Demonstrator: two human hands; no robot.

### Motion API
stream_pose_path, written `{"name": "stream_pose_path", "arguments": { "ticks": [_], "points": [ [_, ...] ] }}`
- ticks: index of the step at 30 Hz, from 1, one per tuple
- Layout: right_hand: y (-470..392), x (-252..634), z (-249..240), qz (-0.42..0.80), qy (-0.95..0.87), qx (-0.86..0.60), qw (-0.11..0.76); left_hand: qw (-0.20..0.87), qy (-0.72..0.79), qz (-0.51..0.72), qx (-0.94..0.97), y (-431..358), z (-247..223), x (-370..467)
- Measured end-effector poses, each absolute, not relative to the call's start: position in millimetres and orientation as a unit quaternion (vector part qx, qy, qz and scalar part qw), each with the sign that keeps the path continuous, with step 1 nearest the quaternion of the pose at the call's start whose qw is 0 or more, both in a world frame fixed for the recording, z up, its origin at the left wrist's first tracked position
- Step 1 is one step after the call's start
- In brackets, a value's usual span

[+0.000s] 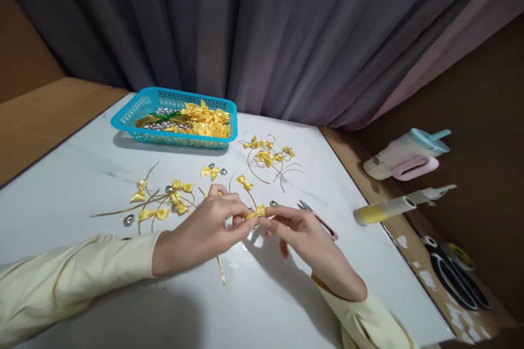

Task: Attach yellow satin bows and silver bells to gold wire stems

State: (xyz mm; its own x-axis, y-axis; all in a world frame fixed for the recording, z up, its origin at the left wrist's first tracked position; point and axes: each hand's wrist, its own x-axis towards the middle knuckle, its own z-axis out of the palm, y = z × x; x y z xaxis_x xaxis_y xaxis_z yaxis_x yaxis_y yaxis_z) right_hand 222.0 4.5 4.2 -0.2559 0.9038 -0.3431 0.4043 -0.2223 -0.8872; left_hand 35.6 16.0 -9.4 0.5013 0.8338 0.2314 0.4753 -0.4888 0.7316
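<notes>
Between my hands, above the white table, is a small yellow ribbon bow (257, 211). My left hand (215, 218) pinches its left side with thumb and fingers. On the right side, my right hand (297, 229) grips the bow with thumb and forefinger, its other fingers curled below. A thin gold wire (221, 270) hangs or lies under my left hand; whether it joins the bow is hidden by the fingers. Loose yellow bows (154, 214), gold wires and silver bells (129, 220) lie to the left. Another bow (244, 182) is just beyond my fingers.
A blue basket (123, 118) at the back holds yellow bows, silver pieces and a green-tied gold bundle. Bows with looped wires (268, 158) lie back right. Small snips (321, 222) are near my right hand. A glue bottle (374, 212), tumbler (393, 161) and black scissors (454, 278) are right.
</notes>
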Motion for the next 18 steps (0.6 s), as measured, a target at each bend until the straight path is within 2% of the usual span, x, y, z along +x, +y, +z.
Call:
{"name": "stream_pose_path", "arguments": {
  "ticks": [7, 11, 14, 18],
  "points": [
    [0.0, 215.5, 1.5, 0.526, -0.558, -0.591, 0.252, 0.254, 0.391, 0.308, 0.829, 17.1, -13.0, 35.6],
    [-2.4, 215.7, 4.1, 0.547, -0.518, -0.581, 0.309, 0.235, 0.400, 0.305, 0.832, 17.9, -12.5, 34.6],
    [-2.1, 216.7, 2.7, 0.642, -0.454, -0.526, 0.325, 0.239, 0.401, 0.301, 0.832, 18.3, -12.8, 34.7],
    [1.2, 218.8, -2.1, 0.789, -0.354, -0.407, 0.295, 0.250, 0.393, 0.297, 0.834, 18.0, -12.5, 35.3]
  ]
}}
